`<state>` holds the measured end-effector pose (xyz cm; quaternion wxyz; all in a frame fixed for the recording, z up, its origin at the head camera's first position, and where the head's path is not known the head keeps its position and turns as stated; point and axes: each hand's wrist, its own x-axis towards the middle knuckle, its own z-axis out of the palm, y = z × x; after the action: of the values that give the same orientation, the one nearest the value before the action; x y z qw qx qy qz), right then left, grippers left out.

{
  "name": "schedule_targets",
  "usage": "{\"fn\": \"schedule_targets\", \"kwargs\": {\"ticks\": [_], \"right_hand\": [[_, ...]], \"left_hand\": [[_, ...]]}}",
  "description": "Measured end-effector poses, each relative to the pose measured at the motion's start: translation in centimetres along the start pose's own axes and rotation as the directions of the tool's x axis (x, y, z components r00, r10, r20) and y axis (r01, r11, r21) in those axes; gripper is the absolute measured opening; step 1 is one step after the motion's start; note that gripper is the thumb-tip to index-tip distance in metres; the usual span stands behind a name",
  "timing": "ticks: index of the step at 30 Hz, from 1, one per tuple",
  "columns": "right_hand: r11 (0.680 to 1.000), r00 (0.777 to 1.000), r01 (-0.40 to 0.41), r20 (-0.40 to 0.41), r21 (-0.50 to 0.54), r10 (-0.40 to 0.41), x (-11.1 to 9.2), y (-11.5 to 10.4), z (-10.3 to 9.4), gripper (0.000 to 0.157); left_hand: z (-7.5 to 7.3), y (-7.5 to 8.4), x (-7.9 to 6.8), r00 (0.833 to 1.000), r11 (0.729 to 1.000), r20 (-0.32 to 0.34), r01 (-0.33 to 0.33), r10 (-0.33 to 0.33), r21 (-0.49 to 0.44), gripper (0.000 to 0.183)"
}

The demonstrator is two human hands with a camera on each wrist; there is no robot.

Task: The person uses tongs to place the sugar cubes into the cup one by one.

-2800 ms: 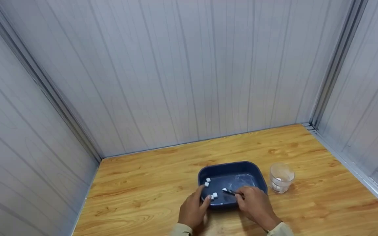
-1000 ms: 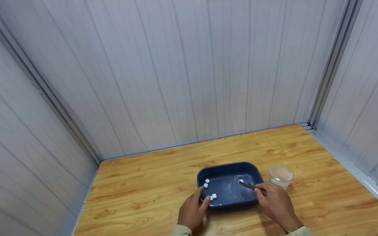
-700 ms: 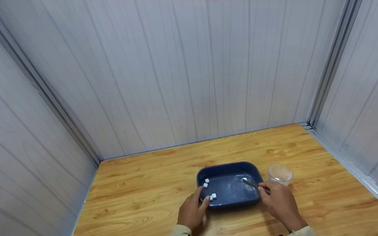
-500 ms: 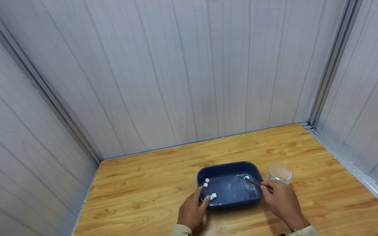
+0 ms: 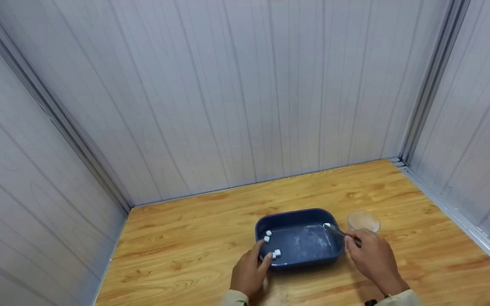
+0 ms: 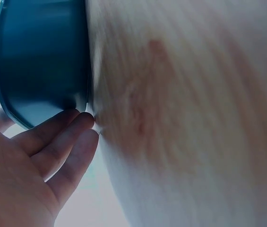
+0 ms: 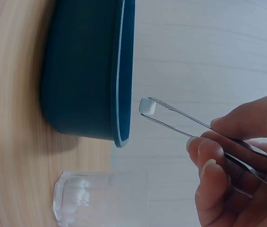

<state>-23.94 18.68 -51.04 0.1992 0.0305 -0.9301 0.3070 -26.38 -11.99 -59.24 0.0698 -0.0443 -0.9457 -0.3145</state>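
My right hand (image 5: 372, 257) pinches metal tweezers (image 7: 180, 113) between thumb and fingers. A small white cube (image 7: 147, 106), like a sugar cube, is caught between their serrated tips, raised above the rim in the right wrist view. Below it stands a dark blue rectangular basin (image 5: 300, 267), its right end nearest the tweezers. My left hand (image 5: 248, 272) grips the basin's near left corner. Thumb and index finger reach over the rim, while the other fingers (image 6: 72, 158) lie against the outer wall. Several more white cubes (image 5: 277, 253) lie along the basin's left side, some close to the left fingertips.
A clear glass (image 5: 363, 222) stands on the wooden table (image 5: 185, 250) just right of the basin, partly hidden by my right hand. White powder smears mark the basin floor. Pale panel walls (image 5: 228, 106) enclose the table at the back and sides.
My right hand has carried the tweezers and cube from the basin's middle to its far right corner, nearer the glass. The left hand keeps its grip on the near left corner.
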Motion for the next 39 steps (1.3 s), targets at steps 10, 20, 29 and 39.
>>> {"fn": "schedule_targets", "kwargs": {"ticks": [10,20,29,39], "right_hand": [[0.999,0.999,-0.025,-0.021,-0.023,0.025,0.2,0.3,-0.6,0.012],[0.999,0.996,-0.050,-0.080,-0.019,0.049,0.3,1.5,-1.6,0.014],[0.999,0.991,-0.051,-0.121,0.010,0.052,0.2,2.2,-2.4,0.014],[0.996,0.989,-0.090,-0.120,0.012,0.091,0.2,2.6,-2.9,0.017]], "left_hand": [[-0.1,-0.1,-0.1,0.999,0.999,-0.014,-0.029,0.029,0.015,0.052],[-0.1,0.1,-0.1,1.000,1.000,-0.004,-0.004,0.004,-0.002,0.049],[-0.1,0.0,-0.1,1.000,1.000,0.006,0.000,0.000,0.000,0.050],[-0.1,-0.1,-0.1,0.999,0.999,-0.018,-0.040,0.041,0.008,0.050]]}}
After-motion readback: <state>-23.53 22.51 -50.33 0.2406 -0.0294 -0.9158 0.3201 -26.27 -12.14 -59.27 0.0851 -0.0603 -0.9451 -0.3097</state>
